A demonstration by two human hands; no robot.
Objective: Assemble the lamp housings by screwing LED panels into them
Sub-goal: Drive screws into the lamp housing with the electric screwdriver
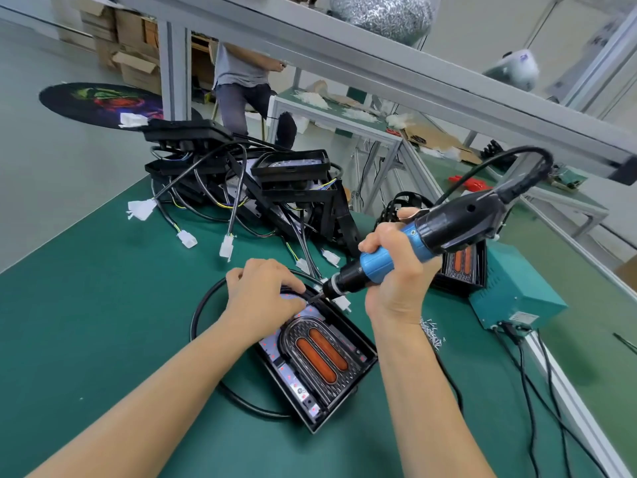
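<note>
A black lamp housing (358, 343) lies on the green mat in front of me, with an LED panel (319, 355) inside it showing two orange strips. My left hand (263, 296) presses down on the housing's far-left corner, fingers bent over its black cable. My right hand (393, 267) is shut on a blue and black electric screwdriver (427, 236). The screwdriver tilts down to the left and its bit meets the housing's far corner beside my left fingertips. Whether a screw sits under the bit is hidden.
A pile of black housings with cables and white connectors (262, 188) lies behind. A second housing (462, 267) rests against a teal power box (513, 288) on the right. Loose screws (431, 332) lie near my right wrist. A person (241, 81) sits beyond the bench.
</note>
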